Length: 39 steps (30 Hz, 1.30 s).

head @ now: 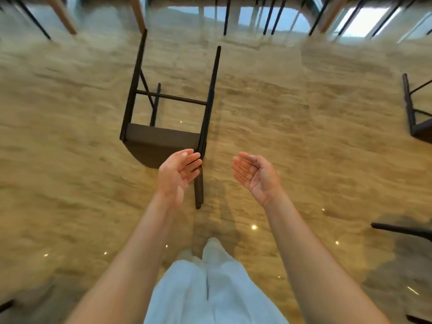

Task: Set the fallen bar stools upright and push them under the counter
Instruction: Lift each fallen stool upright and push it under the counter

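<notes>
A dark bar stool point(161, 141) lies on its side on the glossy beige floor just ahead of me, its black legs pointing away and its backrest post pointing toward me. My left hand point(177, 171) hovers open, palm up, over the stool's near corner, fingers beside the backrest post; whether it touches is unclear. My right hand point(254, 176) is open, palm up, holding nothing, to the right of the stool and apart from it. A second fallen dark stool point(415, 113) lies at the right edge, partly cut off.
Upright stool and table legs point(271, 17) line the far side under a counter or table edge. A black leg point(402, 230) of another piece sticks in from the lower right. My white trousers point(210, 288) fill the bottom centre.
</notes>
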Tool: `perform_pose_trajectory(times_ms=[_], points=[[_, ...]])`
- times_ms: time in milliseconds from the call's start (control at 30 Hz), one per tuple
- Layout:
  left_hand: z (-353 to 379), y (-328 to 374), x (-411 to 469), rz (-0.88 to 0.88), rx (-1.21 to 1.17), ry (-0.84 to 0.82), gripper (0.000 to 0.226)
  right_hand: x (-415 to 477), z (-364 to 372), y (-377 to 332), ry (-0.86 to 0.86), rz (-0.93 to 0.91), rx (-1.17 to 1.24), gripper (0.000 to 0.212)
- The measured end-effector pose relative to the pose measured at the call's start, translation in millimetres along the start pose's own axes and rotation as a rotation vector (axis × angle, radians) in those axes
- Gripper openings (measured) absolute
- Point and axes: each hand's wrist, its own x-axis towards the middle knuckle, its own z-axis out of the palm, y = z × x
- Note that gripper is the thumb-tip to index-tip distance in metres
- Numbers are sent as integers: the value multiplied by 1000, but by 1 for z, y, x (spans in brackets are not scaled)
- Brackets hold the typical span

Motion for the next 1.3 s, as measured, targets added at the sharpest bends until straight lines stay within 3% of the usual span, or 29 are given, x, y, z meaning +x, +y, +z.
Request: perform_pose_trajectory(times_ms=[533, 967, 1100, 1300], points=[[-120, -98, 10, -47, -30, 102, 22, 36, -1, 132, 130, 106, 54, 36], [-177, -291, 184, -123, 58, 209, 26, 239, -100, 297, 163, 160, -120, 36], [-188, -354, 244, -126, 178, 268, 36, 303, -124, 350, 131, 155, -180, 36], [-200, -429, 306, -113, 150, 281, 34, 372, -141, 400, 50, 120, -270, 39]])
